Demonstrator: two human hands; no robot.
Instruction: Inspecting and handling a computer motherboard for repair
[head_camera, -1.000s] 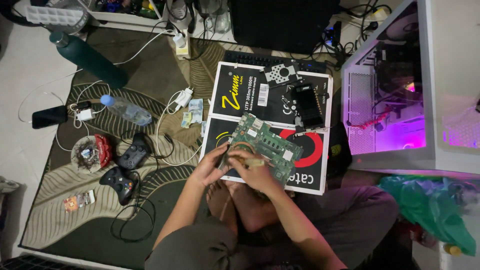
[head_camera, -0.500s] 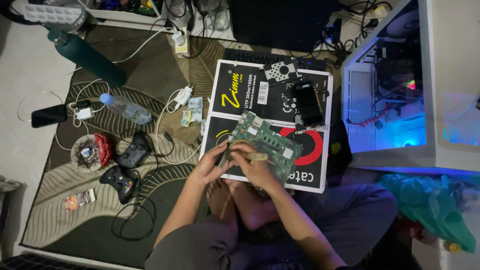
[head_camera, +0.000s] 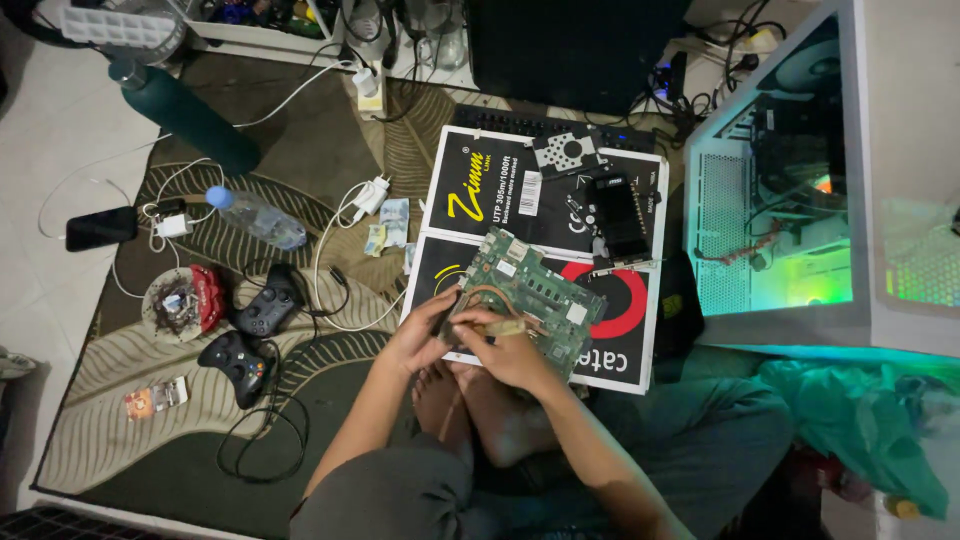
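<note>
Both hands grip at the near corner of the green circuit board (head_camera: 530, 300): the left hand (head_camera: 425, 340) steadies its edge, and the right hand (head_camera: 505, 350) pinches a thin tool, too small to identify. It lies on a flat black carton (head_camera: 610, 205), probably as a firm base. Two game controllers (head_camera: 250, 335) and cables (head_camera: 330, 290) crowd the rug at the left; the lit computer case (head_camera: 800, 180) stands close at the right.

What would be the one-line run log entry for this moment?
left hand: steadies green circuit board | right hand: on board edge, grip unclear | board: on black box
</note>
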